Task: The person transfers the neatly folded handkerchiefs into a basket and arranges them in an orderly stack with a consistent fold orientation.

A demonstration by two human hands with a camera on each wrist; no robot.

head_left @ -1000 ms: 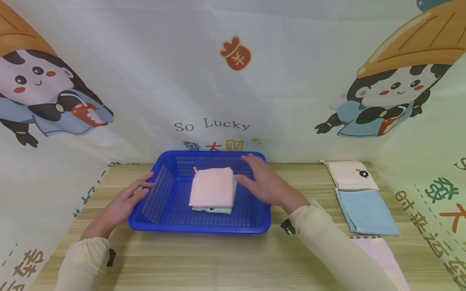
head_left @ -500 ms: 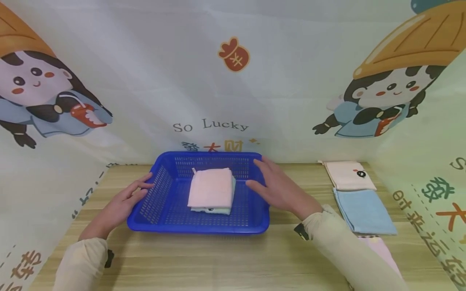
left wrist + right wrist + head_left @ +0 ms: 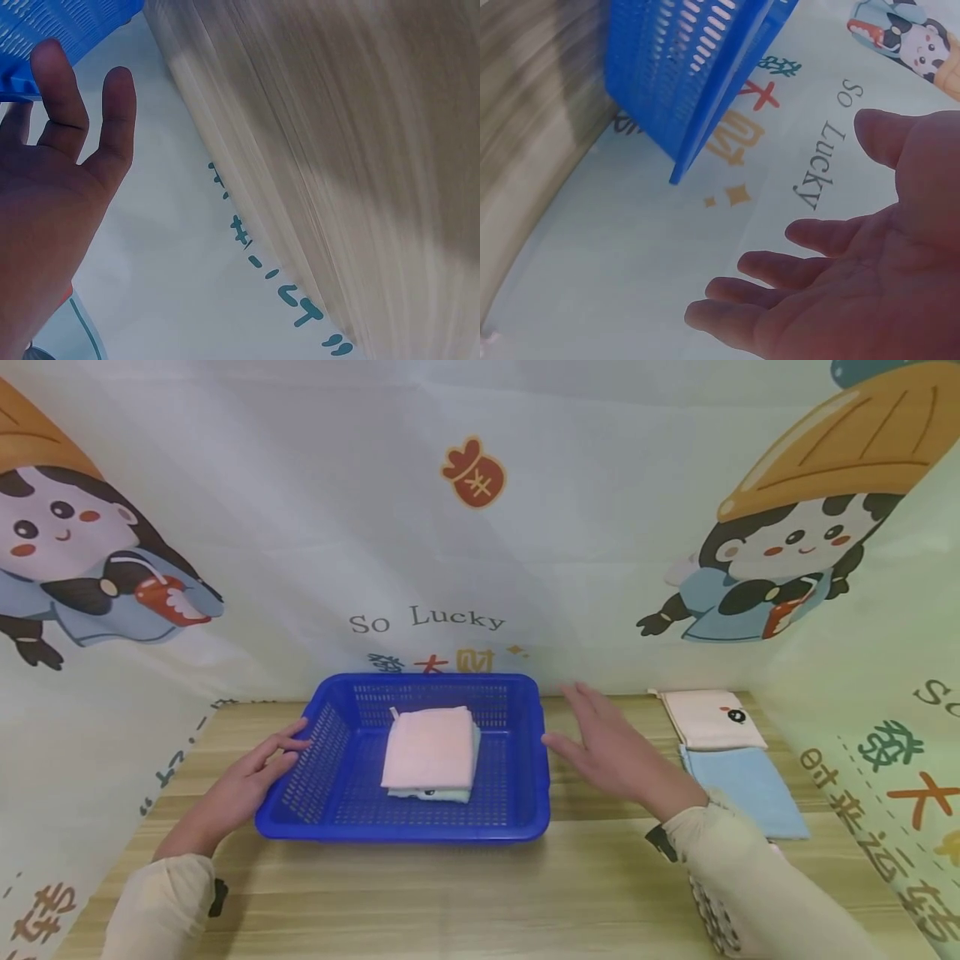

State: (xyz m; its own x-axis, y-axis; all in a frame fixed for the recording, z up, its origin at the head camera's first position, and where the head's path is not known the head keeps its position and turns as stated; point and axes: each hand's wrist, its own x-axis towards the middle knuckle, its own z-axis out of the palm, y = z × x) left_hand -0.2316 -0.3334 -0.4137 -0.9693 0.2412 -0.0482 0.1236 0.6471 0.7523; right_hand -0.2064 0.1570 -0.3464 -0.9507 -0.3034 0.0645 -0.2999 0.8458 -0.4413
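A blue plastic basket [image 3: 401,839] with perforated walls stands on the wooden table. Inside it lies a folded pale pink towel [image 3: 429,747] on top of a mint-green one [image 3: 442,795]. My left hand [image 3: 243,789] is at the basket's left side, its fingertips right at the rim with the fingers loosely extended. In the left wrist view those fingers [image 3: 60,86] overlap the basket's edge. My right hand [image 3: 618,756] is spread in the air just beyond the basket's right rim, holding nothing. The right wrist view shows its palm [image 3: 877,277] bare and the fingers apart.
At the right of the table lie a folded cream towel [image 3: 708,722] with a small face and a light blue towel [image 3: 750,789]. A patterned cloth [image 3: 716,914] is partly hidden under my right sleeve. A printed backdrop [image 3: 585,527] stands close behind the basket.
My right hand has moved right, from over the basket's right part to outside its rim. The left hand stays at the left rim, and the towels inside lie as before.
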